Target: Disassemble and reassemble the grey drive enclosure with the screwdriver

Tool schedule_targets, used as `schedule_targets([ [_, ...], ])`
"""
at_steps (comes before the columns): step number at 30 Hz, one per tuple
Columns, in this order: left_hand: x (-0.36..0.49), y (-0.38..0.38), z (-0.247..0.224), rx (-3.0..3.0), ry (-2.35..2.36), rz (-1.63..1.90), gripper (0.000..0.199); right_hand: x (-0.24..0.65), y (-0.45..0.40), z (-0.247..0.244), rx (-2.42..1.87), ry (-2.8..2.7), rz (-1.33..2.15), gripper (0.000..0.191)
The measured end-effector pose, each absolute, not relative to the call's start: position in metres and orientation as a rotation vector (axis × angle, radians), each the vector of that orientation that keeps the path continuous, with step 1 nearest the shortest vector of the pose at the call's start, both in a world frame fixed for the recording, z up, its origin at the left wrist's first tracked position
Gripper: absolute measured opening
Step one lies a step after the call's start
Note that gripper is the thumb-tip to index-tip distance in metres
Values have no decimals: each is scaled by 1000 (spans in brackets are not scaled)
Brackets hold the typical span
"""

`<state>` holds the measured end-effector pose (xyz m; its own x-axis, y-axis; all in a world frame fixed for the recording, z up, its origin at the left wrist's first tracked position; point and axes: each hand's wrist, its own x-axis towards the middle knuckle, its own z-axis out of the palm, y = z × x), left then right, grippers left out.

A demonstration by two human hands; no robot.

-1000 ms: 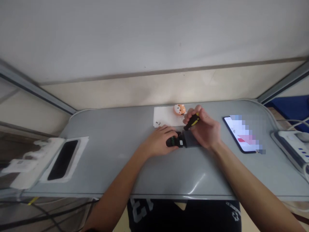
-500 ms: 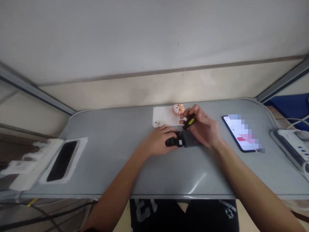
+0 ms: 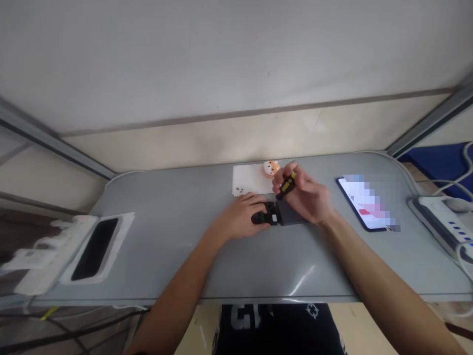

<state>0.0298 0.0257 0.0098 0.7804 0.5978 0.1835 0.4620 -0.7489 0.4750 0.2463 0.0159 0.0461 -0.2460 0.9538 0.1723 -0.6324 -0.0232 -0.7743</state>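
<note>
My left hand lies on the table, thumb and fingers spanning a small black device and gripping its edges. The device shows a bit of green and a small white label. Against its right side lies a flat dark grey part, and I cannot tell whether the two are joined. Closed round a short black-and-yellow screwdriver, my right hand hovers over the seam between them. Its tip points down and left; whether it touches anything is unclear.
White paper behind the hands carries several tiny dark screws and an orange-and-white animal-faced case. To the right are a lit phone and a power strip. Leftward, a dark phone sits beside another power strip.
The view has shifted slightly. My right hand's fingers have curled further round the screwdriver, which tilts a little differently. My left hand keeps its hold on the black device.
</note>
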Motion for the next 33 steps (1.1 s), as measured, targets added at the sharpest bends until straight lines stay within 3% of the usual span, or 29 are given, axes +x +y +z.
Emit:
schedule_targets([
  [14,30,28,5,2558,782,518,20,247,18,40,-458,-889,1629,25],
  [24,31,28,9,2562,784,482,20,239,24,36,-480,-827,1618,35],
  [33,31,25,8,2589,805,476,19,250,26,32,-511,-816,1560,21],
])
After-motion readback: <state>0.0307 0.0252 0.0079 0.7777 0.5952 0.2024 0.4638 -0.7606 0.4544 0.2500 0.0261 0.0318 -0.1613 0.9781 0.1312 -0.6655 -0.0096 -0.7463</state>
